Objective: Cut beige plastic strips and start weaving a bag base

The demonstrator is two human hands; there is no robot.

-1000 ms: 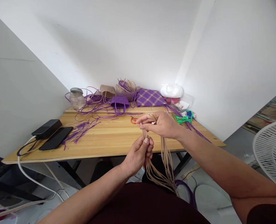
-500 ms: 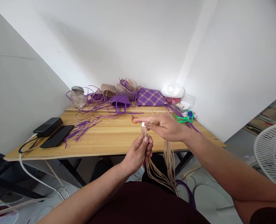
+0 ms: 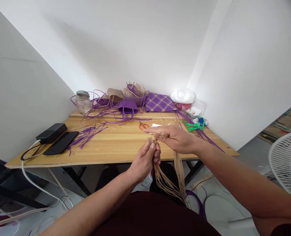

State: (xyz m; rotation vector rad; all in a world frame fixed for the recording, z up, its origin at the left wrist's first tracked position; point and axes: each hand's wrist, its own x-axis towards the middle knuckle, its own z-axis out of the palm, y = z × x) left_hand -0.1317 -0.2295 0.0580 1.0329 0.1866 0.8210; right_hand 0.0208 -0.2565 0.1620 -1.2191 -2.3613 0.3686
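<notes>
A bundle of beige weaving strips [image 3: 168,183] hangs in a loop below my hands, over my lap. My left hand [image 3: 145,159] is closed round one end of the bundle, and short strip ends stick up above its thumb. My right hand [image 3: 176,138] pinches beige strips between thumb and fingers just above and right of the left, its index finger stretched out to the left. More strips drop from under the right palm. Behind the fingertips, orange-handled scissors [image 3: 144,126] and a small white piece [image 3: 156,125] lie on the table.
Purple strip cuttings [image 3: 87,136], a black phone [image 3: 61,143] and a black box [image 3: 51,132] lie on the wooden table [image 3: 106,152] at left. Woven purple bags [image 3: 160,102], a glass jar [image 3: 83,102] and green strips [image 3: 195,125] line the back. A fan [image 3: 288,160] stands at right.
My right hand has come down slightly toward the left hand. The white piece and the scissors behind the fingers show more now. The left hand keeps its hold.
</notes>
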